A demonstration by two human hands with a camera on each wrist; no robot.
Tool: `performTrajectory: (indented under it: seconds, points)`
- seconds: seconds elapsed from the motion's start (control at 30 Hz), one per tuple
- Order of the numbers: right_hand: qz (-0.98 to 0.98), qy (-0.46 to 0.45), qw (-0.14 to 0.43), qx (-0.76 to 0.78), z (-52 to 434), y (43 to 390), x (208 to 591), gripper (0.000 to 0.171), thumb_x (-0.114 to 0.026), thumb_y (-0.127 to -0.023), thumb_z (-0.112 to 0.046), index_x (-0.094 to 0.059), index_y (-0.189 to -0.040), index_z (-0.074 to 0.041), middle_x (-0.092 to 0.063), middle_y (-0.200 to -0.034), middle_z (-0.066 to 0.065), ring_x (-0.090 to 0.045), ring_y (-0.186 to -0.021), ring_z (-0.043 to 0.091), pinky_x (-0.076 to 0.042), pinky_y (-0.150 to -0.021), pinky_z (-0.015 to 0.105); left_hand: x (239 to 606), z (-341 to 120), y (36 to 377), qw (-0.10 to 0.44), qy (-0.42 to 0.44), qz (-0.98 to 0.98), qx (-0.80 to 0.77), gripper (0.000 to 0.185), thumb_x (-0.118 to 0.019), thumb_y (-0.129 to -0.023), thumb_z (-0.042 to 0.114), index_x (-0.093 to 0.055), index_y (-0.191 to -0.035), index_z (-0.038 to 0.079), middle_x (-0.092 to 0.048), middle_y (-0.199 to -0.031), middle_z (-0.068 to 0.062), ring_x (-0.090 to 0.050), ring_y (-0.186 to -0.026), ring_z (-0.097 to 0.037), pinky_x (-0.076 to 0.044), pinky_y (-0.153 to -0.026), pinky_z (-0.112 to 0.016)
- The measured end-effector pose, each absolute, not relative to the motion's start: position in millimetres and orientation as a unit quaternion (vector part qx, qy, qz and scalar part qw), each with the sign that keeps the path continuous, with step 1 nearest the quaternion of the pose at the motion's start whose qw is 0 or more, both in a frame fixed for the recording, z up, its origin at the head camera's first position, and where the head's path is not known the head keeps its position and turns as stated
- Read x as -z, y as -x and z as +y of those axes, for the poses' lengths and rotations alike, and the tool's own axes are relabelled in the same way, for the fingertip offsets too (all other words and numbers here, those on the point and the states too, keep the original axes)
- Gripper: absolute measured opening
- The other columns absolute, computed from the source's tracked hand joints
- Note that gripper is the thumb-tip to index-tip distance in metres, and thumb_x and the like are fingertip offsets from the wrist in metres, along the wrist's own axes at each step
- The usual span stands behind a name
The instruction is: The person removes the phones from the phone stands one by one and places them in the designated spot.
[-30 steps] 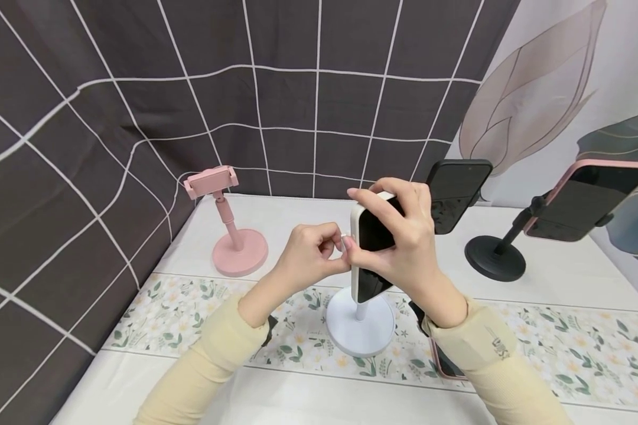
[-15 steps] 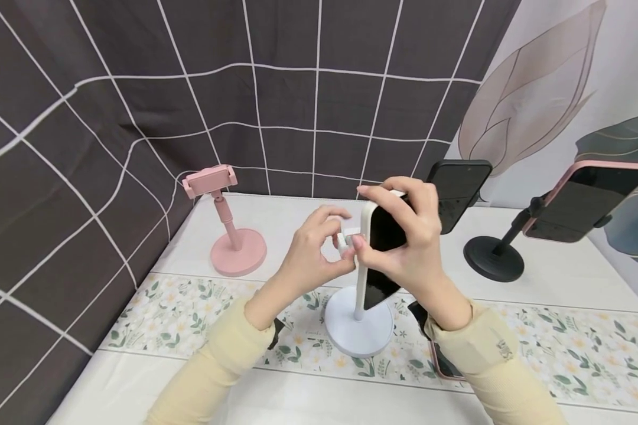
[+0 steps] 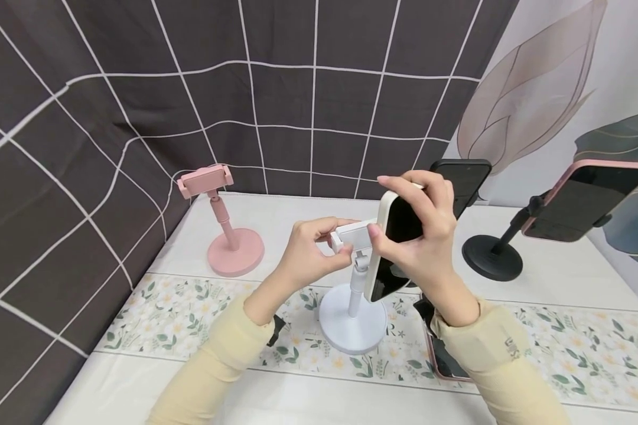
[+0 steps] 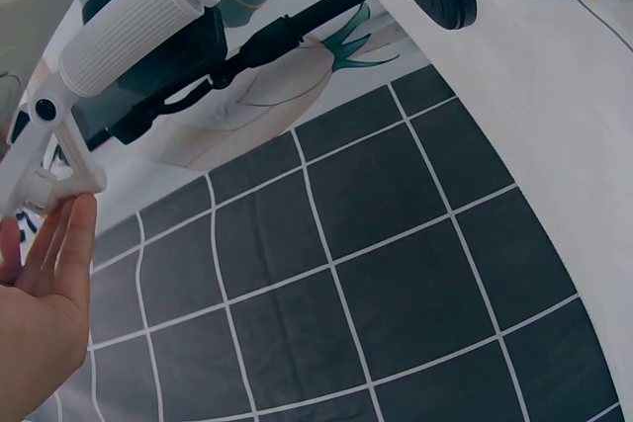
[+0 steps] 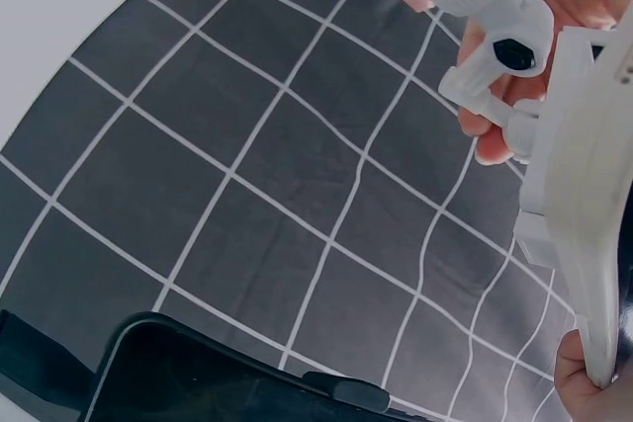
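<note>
A white phone stand rises in the middle of the table in the head view, with its round base (image 3: pixel 353 336) on the floral strip. My left hand (image 3: pixel 309 251) pinches the left end of its clamp (image 3: pixel 356 235) between thumb and fingers. In my right hand (image 3: pixel 427 236) is a smartphone (image 3: pixel 381 251) in a white case, held by its edges and tilted, just right of the clamp. The right thumb is at the clamp's right end. From the left wrist, my left fingertips (image 4: pixel 74 244) touch the stand's head near its white joint (image 4: pixel 59 111).
A pink phone stand (image 3: pixel 235 251) with a vacant clamp stands back left. At the right, a black stand (image 3: pixel 491 258) carries a pink-cased phone (image 3: pixel 587 200). A black phone (image 3: pixel 465 177) stands behind my right hand. Another phone (image 3: pixel 446 357) lies partly under my right forearm.
The phone in my right hand has moved right, away from the stand's clamp, which now shows. My left hand has shifted slightly and its fingers have spread along the clamp.
</note>
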State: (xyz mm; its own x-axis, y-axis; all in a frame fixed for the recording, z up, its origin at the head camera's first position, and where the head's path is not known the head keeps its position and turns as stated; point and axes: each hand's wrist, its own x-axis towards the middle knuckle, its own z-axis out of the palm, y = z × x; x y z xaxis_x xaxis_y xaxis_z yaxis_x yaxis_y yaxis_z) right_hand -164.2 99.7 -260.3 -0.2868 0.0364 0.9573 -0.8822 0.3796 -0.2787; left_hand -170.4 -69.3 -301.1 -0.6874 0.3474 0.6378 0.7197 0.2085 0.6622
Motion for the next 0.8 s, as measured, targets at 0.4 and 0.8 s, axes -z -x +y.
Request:
performTrajectory:
  seconds: [0.4, 0.8]
  points:
    - [-0.664, -0.312, 0.513, -0.446, 100.6, 162.6, 260.7, 0.039, -0.066, -0.068, -0.028, -0.068, -0.099, -0.005, -0.055, -0.092, 0.023, -0.043, -0.091, 0.020, -0.027, -0.085, 0.029, 303.7, -63.3, 171.3, 0.209, 0.341, -0.750, 0.527, 0.028, -0.063, -0.070, 0.006, -0.069, -0.096, -0.005, -0.071, -0.080, -0.014, -0.050, -0.061, -0.010, -0.045, -0.058, -0.018]
    - [-0.694, -0.280, 0.521, -0.410, 110.9, 154.6, 263.6, 0.039, -0.067, -0.066, -0.025, -0.069, -0.100, -0.007, -0.055, -0.094, 0.021, -0.042, -0.088, 0.025, -0.025, -0.088, 0.031, 307.0, -63.8, 179.7, 0.187, 0.329, -0.731, 0.567, 0.014, -0.056, -0.075, 0.010, -0.054, -0.070, -0.004, -0.070, -0.097, -0.025, -0.065, -0.071, -0.025, -0.052, -0.066, -0.024]
